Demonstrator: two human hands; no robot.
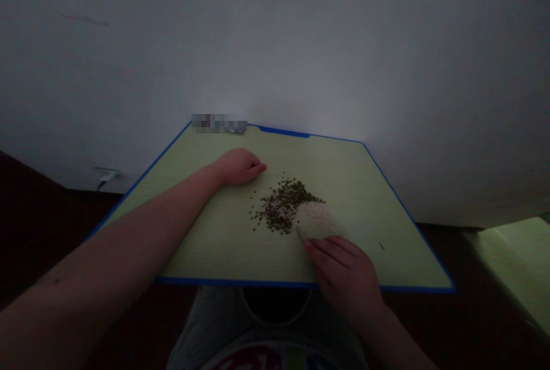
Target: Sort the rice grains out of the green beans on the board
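On the pale green tabletop [206, 244] a loose scatter of small dark green grains, perhaps beans [286, 201], lies at the middle. A heap of small whitish grains, rice-like [315, 215], adjoins it on the right. My right hand [346, 275] is at the near edge of the whitish heap, its fingers pressed together and touching the grains there; anything between the fingertips is hidden. My left hand [241, 166] rests on the table beyond and left of the dark grains, curled closed, with the inside of the fist out of sight.
A blue rim [232, 282] edges the table, which stands against a pale wall [301, 43]. A partly blurred flat object [236, 129] lies at the back left corner. A thin dark bit [381, 245] lies at right. Below the near edge is a dark-mouthed container [277, 321].
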